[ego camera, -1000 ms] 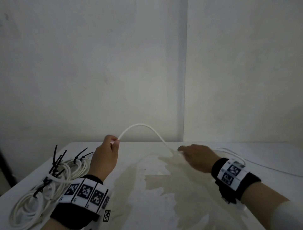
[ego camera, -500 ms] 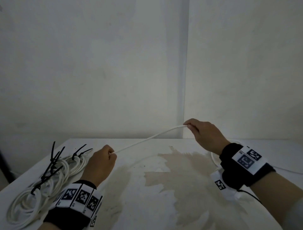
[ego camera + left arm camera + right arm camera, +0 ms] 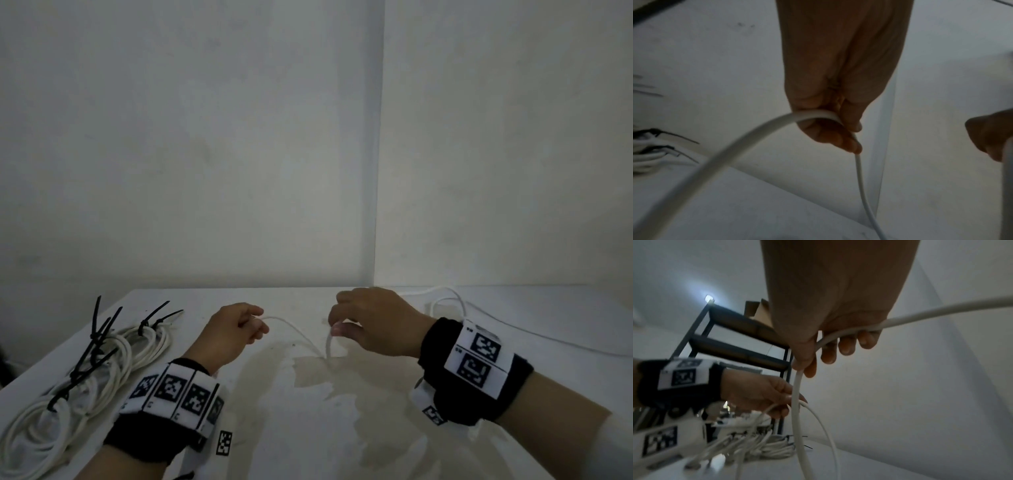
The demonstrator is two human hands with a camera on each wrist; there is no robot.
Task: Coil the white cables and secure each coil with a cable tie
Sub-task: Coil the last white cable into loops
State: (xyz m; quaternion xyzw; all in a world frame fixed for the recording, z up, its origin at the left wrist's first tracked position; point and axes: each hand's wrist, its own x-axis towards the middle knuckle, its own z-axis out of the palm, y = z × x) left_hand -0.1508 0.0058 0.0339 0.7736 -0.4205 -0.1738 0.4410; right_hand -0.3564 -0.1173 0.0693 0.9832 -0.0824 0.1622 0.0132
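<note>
A loose white cable (image 3: 301,337) sags in a U between my two hands above the table. My left hand (image 3: 236,332) pinches one part of it, with fingers curled round the cable (image 3: 812,116). My right hand (image 3: 370,322) grips the cable (image 3: 797,395) farther along, thumb and forefinger pinching it. The cable's remaining length (image 3: 448,301) trails off to the right behind my right wrist. Several finished white coils (image 3: 102,363) bound with black cable ties (image 3: 99,329) lie at the table's left edge.
The white table (image 3: 342,428) has a large pale stain in its middle and stands in a corner of two white walls. A dark metal shelf rack (image 3: 731,344) with cardboard boxes appears in the right wrist view, beyond the table's left side.
My right hand came down and leftward toward my left hand. The cable, stretched nearly straight half a second ago, now hangs slack in a loop between the hands.
</note>
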